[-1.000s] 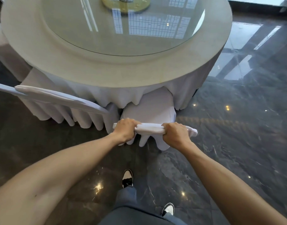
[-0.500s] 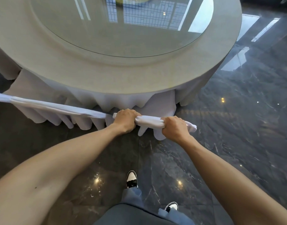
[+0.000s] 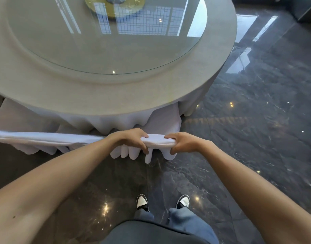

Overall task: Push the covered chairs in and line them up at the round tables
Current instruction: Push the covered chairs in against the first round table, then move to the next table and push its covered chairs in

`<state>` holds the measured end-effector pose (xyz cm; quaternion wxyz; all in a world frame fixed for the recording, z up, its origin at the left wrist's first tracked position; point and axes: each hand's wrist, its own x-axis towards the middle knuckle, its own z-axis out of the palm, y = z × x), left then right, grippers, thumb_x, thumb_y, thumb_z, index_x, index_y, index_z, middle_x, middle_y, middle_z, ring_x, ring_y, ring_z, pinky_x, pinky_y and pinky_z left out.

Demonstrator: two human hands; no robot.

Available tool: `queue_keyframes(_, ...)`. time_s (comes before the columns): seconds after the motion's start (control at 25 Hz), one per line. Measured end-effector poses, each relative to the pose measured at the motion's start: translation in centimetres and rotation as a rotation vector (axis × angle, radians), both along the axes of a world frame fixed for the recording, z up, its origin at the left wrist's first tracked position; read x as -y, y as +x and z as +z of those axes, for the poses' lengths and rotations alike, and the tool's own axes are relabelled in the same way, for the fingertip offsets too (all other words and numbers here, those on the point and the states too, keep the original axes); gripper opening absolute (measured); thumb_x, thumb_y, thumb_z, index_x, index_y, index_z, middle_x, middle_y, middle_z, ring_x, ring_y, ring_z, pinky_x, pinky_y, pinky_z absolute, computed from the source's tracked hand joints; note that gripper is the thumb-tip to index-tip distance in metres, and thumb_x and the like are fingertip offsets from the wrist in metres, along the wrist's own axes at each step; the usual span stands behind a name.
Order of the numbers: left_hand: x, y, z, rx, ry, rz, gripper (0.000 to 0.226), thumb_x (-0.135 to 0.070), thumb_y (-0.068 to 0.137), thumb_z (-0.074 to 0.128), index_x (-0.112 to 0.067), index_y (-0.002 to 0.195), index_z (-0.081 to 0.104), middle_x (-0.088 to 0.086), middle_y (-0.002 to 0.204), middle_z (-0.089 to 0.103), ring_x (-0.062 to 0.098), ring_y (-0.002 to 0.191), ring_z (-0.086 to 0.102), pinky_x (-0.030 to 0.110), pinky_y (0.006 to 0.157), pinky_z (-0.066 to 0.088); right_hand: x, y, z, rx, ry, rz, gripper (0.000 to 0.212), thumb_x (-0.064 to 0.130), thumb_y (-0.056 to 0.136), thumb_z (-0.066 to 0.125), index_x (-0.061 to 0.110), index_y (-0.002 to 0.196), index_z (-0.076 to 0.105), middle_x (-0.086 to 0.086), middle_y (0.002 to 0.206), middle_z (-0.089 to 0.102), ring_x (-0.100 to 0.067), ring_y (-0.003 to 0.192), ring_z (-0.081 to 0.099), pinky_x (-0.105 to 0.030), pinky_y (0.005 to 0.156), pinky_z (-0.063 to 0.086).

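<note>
2 hands (image 3: 131, 139) (image 3: 183, 142) grip 1 chair (image 3: 155, 140).

Probably a banquet hall: skirted round table (image 3: 116, 95), glass turntable (image 3: 105, 41), polished marble floor (image 3: 256, 129).

We see white chair covers (image 3: 156, 140), a beige worktop (image 3: 116, 95), a dark grey veined marble floor (image 3: 256, 138), blue jeans (image 3: 191, 219), and black-and-white shoes (image 3: 142, 202).
</note>
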<state>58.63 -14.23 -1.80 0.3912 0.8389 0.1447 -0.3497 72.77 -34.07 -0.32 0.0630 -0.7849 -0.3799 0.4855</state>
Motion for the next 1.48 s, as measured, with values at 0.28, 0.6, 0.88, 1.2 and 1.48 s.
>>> queue_keyframes(0.28,1.2,7.1,2.0,-0.193,-0.212,0.096,0.055,-0.048,0.080,0.076,-0.022,0.126,0.062,-0.013,0.116,0.063,0.013,0.110,0.059,0.032,0.093,0.046,4.7,9.9,-0.5,-0.169,-0.104,-0.060,0.049,0.048,0.076,0.070,0.036,0.123,0.065,0.013,0.126,0.062,-0.011,0.118,0.056,-0.038,0.109,0.040)
queue_keyframes(0.6,12.0,24.8,0.3,0.182,0.435,-0.021,0.067,-0.057,0.089,0.057,-0.021,0.145,0.046,0.002,0.146,0.049,0.023,0.132,0.047,0.041,0.106,0.040,12.2,27.3,0.5,-0.011,-0.141,0.001,0.054,0.064,0.080,0.060,0.033,0.124,0.064,0.012,0.131,0.059,-0.013,0.124,0.052,-0.039,0.109,0.039)
queue_keyframes(0.88,20.0,43.6,1.5,0.390,0.668,0.000,0.083,-0.068,0.089,0.041,-0.020,0.155,0.026,0.009,0.158,0.032,0.031,0.145,0.027,0.052,0.116,0.022,18.4,44.3,2.1,0.459,0.028,-0.011,0.071,0.062,0.087,0.050,0.028,0.147,0.038,-0.005,0.154,0.038,-0.027,0.142,0.032,-0.051,0.115,0.026)
queue_keyframes(1.2,18.9,67.3,0.0,0.483,0.720,-0.009,0.085,-0.073,0.091,0.027,-0.022,0.158,0.016,0.011,0.164,0.015,0.034,0.150,0.011,0.057,0.119,0.009,18.4,65.1,-0.5,0.748,0.223,-0.121,0.073,0.058,0.092,0.040,0.028,0.154,0.019,-0.009,0.164,0.004,-0.031,0.150,-0.002,-0.058,0.119,0.005)
queue_keyframes(1.48,13.1,89.2,-0.1,0.505,0.688,0.062,0.085,-0.074,0.090,0.017,-0.023,0.157,0.019,0.012,0.163,0.017,0.032,0.149,0.017,0.054,0.119,0.015,12.5,86.5,0.8,0.764,0.207,-0.135,0.074,0.061,0.093,0.038,0.030,0.155,0.014,-0.008,0.164,0.004,-0.030,0.151,0.000,-0.057,0.120,0.005)
